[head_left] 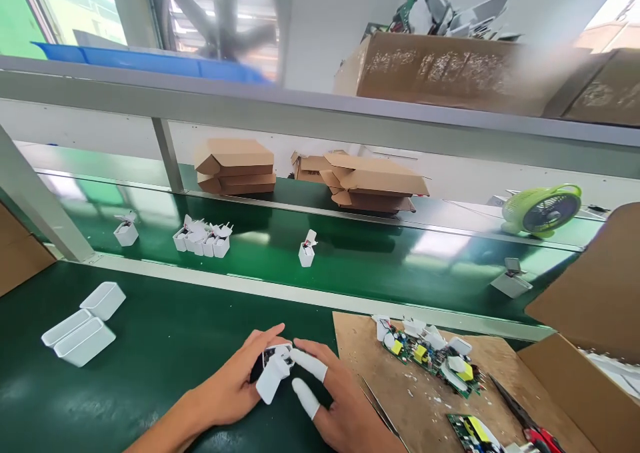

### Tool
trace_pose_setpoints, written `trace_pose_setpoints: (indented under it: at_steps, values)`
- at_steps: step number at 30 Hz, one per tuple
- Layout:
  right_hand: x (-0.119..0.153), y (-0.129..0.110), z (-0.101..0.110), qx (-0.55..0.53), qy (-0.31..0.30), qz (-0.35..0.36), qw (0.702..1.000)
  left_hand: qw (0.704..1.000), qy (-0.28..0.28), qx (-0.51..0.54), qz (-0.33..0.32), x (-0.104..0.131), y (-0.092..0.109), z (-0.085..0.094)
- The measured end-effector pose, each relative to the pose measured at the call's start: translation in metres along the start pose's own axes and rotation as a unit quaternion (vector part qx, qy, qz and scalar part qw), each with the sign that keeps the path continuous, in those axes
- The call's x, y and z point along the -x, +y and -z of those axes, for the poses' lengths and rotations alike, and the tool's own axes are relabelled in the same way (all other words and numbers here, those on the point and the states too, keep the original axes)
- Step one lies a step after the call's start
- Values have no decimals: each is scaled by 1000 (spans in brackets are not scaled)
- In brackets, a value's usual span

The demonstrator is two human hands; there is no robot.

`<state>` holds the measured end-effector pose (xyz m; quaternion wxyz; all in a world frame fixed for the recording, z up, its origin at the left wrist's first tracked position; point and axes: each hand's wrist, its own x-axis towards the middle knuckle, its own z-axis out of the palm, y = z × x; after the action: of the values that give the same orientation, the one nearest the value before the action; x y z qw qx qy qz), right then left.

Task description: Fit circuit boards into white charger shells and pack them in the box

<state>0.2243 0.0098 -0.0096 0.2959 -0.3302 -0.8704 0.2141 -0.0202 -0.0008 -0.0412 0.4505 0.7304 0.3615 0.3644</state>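
Near the bottom centre, my left hand (239, 378) is wrapped round a small white housing (273, 376) whose white flap hangs off its front. Dark parts show in the housing's open top. My right hand (333, 390) is at its right side, with white covers on two fingers. Its thumb and forefinger are apart, and the forefinger tip touches the housing's upper edge. On a brown board (365, 336) to the right lie several green circuit boards (425, 353) with yellow and white parts, and metal tweezers (383, 413) lie beside my right hand.
White cases (85, 336) lie at the left of the green table. Red-handled scissors (525, 416) and an open carton (575, 386) are at the right. Beyond a low rail, a green belt (260, 260) carries several white units (203, 237). A green fan (543, 210) stands behind it.
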Motion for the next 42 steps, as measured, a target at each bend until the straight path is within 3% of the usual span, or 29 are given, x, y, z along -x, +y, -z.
trace_pose_setpoints:
  at_steps: [4,6,10,15,18,22,25,28,32,36,42]
  values:
    - [-3,8,-14,11,-37,16,999,992,31,116,34,0,2,7]
    - [-3,9,-18,46,-39,24,998,991,51,116,43,1,7,11]
    - [1,6,-22,115,-40,25,992,994,29,103,12,2,18,19]
    - [4,4,-27,98,-59,-6,993,986,66,151,-8,-2,23,22]
    - [5,2,-26,89,-67,-14,994,989,47,142,-5,-3,27,27]
    - [3,-3,-24,40,-7,-22,999,992,57,113,21,-2,31,31]
    - [-1,-7,-26,-13,40,9,999,986,98,122,58,-3,31,27]
    - [-1,-6,-30,-9,45,38,998,977,145,119,102,-5,30,22]
    - [7,2,-32,57,26,40,997,975,161,71,134,-10,30,18]
    - [13,9,-33,136,-44,32,989,972,185,34,140,-18,36,14]
    - [7,-2,-29,254,-123,-15,959,960,220,-58,162,-36,49,1]
